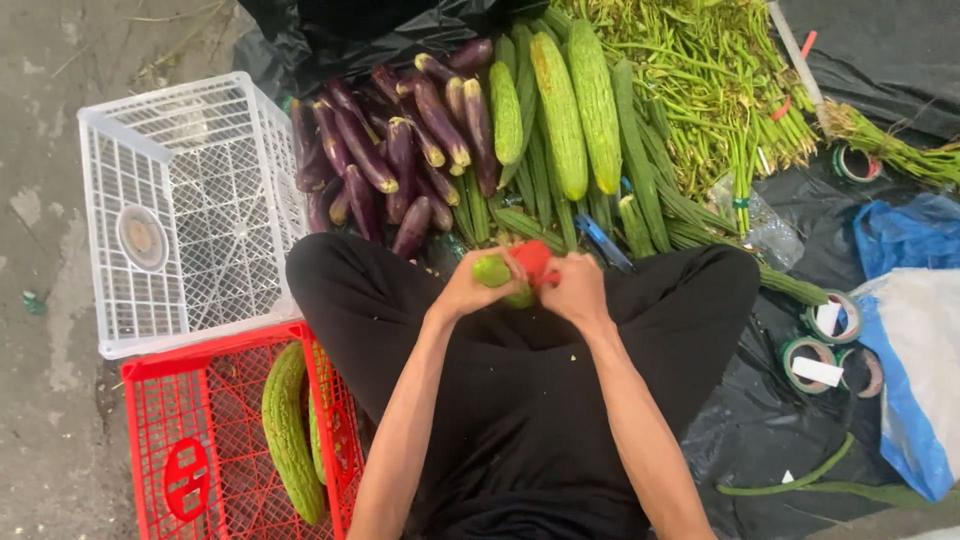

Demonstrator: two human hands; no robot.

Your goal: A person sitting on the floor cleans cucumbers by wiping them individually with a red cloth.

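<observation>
Single head camera looks steeply down, close.

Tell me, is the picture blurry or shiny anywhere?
Head view: soft, even daylight, no hard shadows; the eggplants gleam a little, and the black sheet shows dull glare. The left hand and right hand on the green gourd look slightly soft; edges bend a bit, like the white crate.

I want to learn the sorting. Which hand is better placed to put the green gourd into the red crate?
Probably the left hand: it holds the green gourd, and the red crate lies on its side. The right hand holds a red tool.
</observation>
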